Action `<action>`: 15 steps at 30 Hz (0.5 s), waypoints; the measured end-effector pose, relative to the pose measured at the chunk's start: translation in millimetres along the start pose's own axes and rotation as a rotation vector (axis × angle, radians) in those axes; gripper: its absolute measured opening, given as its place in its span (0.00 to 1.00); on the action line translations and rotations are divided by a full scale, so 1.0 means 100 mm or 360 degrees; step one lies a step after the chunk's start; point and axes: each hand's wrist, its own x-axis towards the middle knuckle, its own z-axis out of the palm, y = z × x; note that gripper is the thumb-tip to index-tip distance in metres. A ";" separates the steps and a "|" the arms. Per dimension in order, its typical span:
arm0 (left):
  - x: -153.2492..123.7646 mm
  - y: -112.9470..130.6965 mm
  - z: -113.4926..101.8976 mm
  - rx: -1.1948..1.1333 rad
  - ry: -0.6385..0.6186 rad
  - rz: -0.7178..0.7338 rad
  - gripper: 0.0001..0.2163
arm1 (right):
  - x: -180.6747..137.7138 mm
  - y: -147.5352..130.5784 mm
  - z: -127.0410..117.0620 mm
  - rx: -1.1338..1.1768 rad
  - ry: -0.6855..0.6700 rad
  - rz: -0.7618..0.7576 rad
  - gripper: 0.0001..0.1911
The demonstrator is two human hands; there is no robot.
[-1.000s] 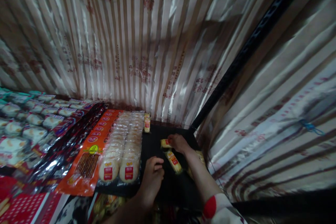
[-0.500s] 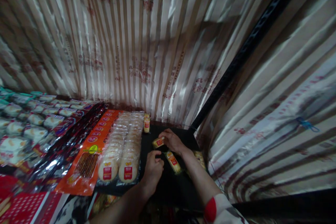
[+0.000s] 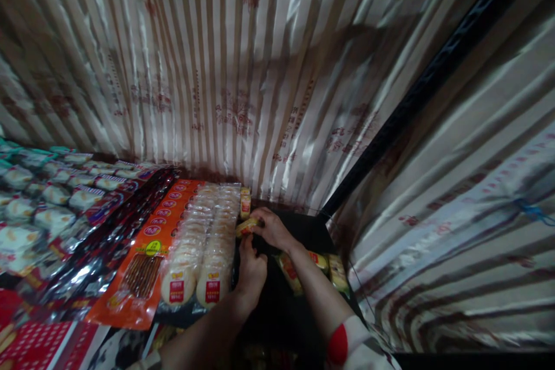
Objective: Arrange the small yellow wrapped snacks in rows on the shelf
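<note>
**Small packet held at edge of cracker sleeves, two hands on it**

From my end: right hand [image 3: 273, 229] has the small yellow packet [image 3: 247, 226] pinched by its right end, likely so the fingers stay clear of the narrow side by the cracker sleeves [image 3: 212, 263]. Left hand [image 3: 252, 269] is at the packet's near edge, probably steadying it; can't tell if those fingers grip or just touch.

Packet sits slightly askew, just in front of the back packet [image 3: 245, 203], which lies lengthwise beside the sleeves; their edge probably acts as a side guide. Can't tell if the two packets touch.

Loose packets [image 3: 338, 273] lie at mixed angles on the black shelf [image 3: 277, 315], around the right forearm, which partly hides them. Dim picture, fine detail lost.
</note>
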 end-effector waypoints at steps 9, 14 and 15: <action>0.01 0.04 -0.04 0.0022 -0.0074 -0.0095 0.29 | 0.28 -0.06 -0.12 -0.0036 -0.0304 0.0121 0.18; 0.07 0.09 -0.08 0.0010 -0.0075 -0.0095 0.28 | 0.41 0.04 0.02 -0.0107 -0.0141 0.0234 0.25; 0.09 0.09 -0.08 0.0011 -0.0078 -0.0091 0.28 | 0.44 0.07 0.05 -0.0091 -0.0095 0.0261 0.25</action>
